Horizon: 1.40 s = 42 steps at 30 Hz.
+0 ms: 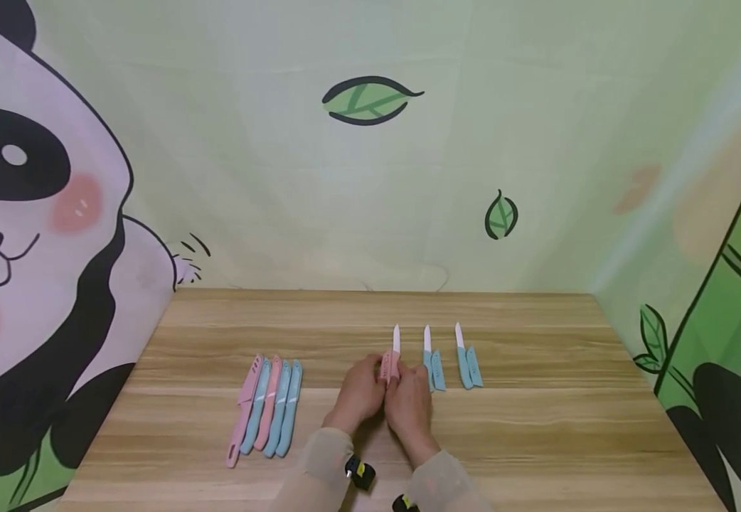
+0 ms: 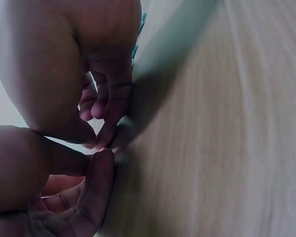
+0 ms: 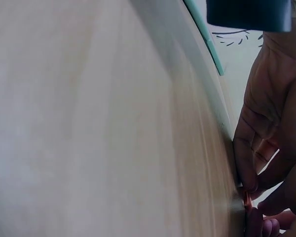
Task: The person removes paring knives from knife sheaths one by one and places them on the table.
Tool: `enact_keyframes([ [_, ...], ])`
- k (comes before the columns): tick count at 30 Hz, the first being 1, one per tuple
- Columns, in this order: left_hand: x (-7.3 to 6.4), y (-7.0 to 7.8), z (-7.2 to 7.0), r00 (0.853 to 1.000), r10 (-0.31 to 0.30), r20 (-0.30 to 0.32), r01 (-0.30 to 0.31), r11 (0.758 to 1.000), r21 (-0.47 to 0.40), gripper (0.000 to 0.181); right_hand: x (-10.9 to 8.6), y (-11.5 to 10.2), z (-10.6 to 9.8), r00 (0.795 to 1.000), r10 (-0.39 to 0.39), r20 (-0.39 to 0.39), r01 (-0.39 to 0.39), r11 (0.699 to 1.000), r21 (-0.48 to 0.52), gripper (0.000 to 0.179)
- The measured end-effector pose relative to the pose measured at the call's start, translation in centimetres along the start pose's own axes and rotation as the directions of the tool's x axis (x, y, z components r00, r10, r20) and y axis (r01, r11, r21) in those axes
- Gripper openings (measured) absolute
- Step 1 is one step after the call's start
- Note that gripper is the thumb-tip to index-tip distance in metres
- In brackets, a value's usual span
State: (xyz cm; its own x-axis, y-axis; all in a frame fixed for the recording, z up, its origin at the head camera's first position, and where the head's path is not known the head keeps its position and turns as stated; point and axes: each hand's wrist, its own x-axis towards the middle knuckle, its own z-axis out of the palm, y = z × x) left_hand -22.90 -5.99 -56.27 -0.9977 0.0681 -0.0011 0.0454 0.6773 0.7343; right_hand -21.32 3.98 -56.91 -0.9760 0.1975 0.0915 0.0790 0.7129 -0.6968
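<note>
Near the middle of the table, both hands come together at a small pink knife (image 1: pixel 397 340) with a pale blade pointing to the back. Beside its blade and handle lies a pink blade sheath (image 1: pixel 386 364), parallel to the knife. My left hand (image 1: pixel 361 393) pinches the sheath from the left side. The right hand (image 1: pixel 409 403) pinches the knife's pink handle, covering its lower end. In the left wrist view, fingertips (image 2: pixel 102 157) of the two hands meet low at the tabletop. The right wrist view shows a sliver of orange-pink between the fingers.
To the right lie two blue-handled knives (image 1: pixel 465 366) with pale bare blades, each beside a blue sheath (image 1: pixel 474 368). On the left, several sheathed pink and blue knives (image 1: pixel 271 405) lie in a row. A printed cloth (image 1: pixel 268 178) hangs behind the wooden table (image 1: pixel 537 441).
</note>
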Motion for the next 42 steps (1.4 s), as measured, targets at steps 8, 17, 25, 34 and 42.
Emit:
enact_keyframes([
  [8,0.2,-0.2,0.1,0.999,0.031,0.038,-0.031,1.000,-0.006,0.045,-0.1,0.1,0.0,1.000,0.027,-0.010,-0.027,1.000,0.014,0.041],
  [17,0.2,-0.1,0.1,0.997,0.039,0.059,-0.038,0.999,-0.010,0.046,0.0,0.1,-0.1,0.999,0.046,-0.002,-0.046,0.999,0.000,0.041],
  [25,0.1,0.1,0.1,0.997,0.052,0.056,-0.053,0.999,0.010,0.046,0.0,0.2,-0.1,0.999,0.033,-0.022,-0.033,0.999,0.000,0.039],
  [34,-0.2,-0.1,0.0,0.998,0.046,0.048,-0.046,0.999,-0.018,0.048,-0.2,0.1,-0.1,0.999,0.045,0.003,-0.045,0.999,0.023,0.044],
  [42,-1.2,-0.6,-0.5,0.998,0.046,0.041,-0.042,0.995,-0.088,0.057,-0.7,0.0,-0.4,0.999,0.029,0.016,-0.030,0.996,0.084,0.044],
])
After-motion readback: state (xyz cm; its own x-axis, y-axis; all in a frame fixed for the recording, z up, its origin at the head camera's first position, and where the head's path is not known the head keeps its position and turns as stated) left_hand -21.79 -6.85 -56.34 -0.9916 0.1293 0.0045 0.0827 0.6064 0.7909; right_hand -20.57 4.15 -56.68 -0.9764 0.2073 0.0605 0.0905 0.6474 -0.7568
